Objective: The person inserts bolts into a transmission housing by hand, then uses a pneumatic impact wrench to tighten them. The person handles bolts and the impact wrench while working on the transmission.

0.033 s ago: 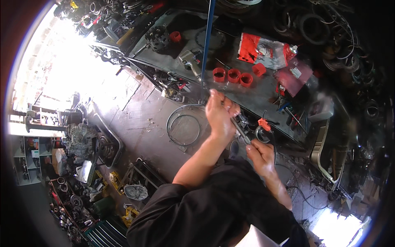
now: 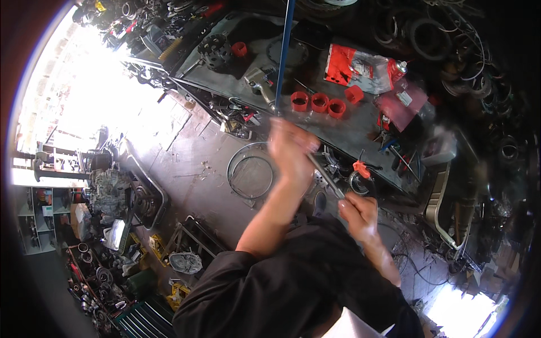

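Note:
A slim metal rod (image 2: 326, 176) slants between my hands, in front of the bench edge. My right hand (image 2: 360, 216) is closed around its lower end. At the upper end is my left hand (image 2: 292, 153), smeared by motion, its fingers curled over the rod and its thumb side up and to the left. What lies under the left palm is hidden. Just beyond the left hand, a metal bar with a joint (image 2: 259, 87) lies on the bench, and a tall blue pole (image 2: 284, 50) rises beside it.
On the dark workbench (image 2: 248, 34) stand several red cups (image 2: 320, 103), a red-and-white bag (image 2: 360, 69), a spray can (image 2: 399, 69) and a pink packet (image 2: 403, 104). A wire hoop (image 2: 228, 173) lies on the floor. A gearbox-like unit (image 2: 110, 188) stands at left.
My left hand has moved up and to the left, and more of the rod shows between the hands. The right hand has stayed nearly in place.

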A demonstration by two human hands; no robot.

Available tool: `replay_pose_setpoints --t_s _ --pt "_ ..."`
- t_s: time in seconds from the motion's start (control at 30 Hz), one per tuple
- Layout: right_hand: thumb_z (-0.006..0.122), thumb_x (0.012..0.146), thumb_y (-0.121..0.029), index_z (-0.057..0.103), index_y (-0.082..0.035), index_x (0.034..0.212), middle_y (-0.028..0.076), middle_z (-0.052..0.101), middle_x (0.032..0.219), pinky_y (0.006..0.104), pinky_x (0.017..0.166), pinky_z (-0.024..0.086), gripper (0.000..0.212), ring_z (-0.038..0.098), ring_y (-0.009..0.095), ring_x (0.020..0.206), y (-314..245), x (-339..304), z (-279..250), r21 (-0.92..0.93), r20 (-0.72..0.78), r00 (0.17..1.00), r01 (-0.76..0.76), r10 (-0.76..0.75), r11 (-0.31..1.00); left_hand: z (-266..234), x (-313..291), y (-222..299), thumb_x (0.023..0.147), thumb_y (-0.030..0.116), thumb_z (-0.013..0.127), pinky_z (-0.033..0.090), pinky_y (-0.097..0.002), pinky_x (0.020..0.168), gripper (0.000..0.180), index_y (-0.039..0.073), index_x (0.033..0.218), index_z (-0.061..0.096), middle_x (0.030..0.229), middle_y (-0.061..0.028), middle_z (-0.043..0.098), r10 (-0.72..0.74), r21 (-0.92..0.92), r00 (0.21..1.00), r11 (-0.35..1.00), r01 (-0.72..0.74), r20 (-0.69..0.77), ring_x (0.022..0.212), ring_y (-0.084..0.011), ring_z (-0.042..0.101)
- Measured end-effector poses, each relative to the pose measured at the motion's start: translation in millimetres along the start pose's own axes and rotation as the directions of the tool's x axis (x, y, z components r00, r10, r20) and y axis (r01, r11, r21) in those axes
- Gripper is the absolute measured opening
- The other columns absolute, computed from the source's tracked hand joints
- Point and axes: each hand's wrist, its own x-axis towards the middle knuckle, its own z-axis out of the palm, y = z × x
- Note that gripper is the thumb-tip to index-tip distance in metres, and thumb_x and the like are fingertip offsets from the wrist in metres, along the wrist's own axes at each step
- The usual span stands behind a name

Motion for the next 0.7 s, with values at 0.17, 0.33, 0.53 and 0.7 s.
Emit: replay_pose_setpoints --t_s 0.17,0.33,0.53,0.7 --pt "0.064 0.095 -0.017 0.055 -0.001 0.071 0.009 0.050 0.053 0.0351 0.046 0.035 0.030 0.051 0.019 0.044 19.5 -12.7 -36.8 -0.047 -0.194 0.960 -0.214 0.201 0.976 -62.3 95.0 101.5 0.111 0.030 0.042 0.035 -0.0297 0.052 0.035 0.013 0.081 0.046 0.063 0.0007 0.041 0.331 -0.043 0.939 0.941 -0.336 -0.094 0.054 -0.0130 0.037" --pt "0.063 0.099 -0.022 0.056 -0.003 0.074 0.014 0.057 0.057 0.0422 0.048 0.039 0.033 0.057 0.034 0.049 131.4 44.7 -87.7 -0.555 -0.347 0.937 -0.180 -0.029 0.812 -143.2 81.1 68.3 0.109 0.036 0.049 0.038 -0.0287 0.050 0.037 0.010 0.083 0.049 0.059 -0.0011 0.044 0.147 0.446 0.988 0.889 -0.110 -0.050 0.050 -0.0143 0.043" --pt "0.060 0.099 -0.030 0.061 -0.004 0.086 0.023 0.068 0.074 0.0568 0.066 0.052 0.029 0.066 0.047 0.074 225.2 74.8 -105.4 -0.744 -0.275 0.961 -0.229 0.024 0.627 -235.4 39.9 20.5 0.105 0.034 0.057 0.042 -0.0308 0.049 0.036 0.007 0.081 0.057 0.065 -0.0033 0.053 -0.121 0.466 0.909 0.827 0.315 -0.400 0.051 -0.0162 0.051" --pt "0.062 0.097 -0.033 0.063 -0.003 0.091 0.025 0.070 0.080 0.0563 0.073 0.053 0.030 0.067 0.048 0.081 246.4 80.2 -111.2 -0.699 -0.342 0.926 -0.364 0.159 0.616 -295.7 27.0 48.5 0.098 0.020 0.066 0.040 -0.0271 0.050 0.019 0.003 0.089 0.061 0.066 0.0005 0.050 -0.005 0.506 0.900 0.826 0.250 -0.436 0.051 -0.0110 0.045"
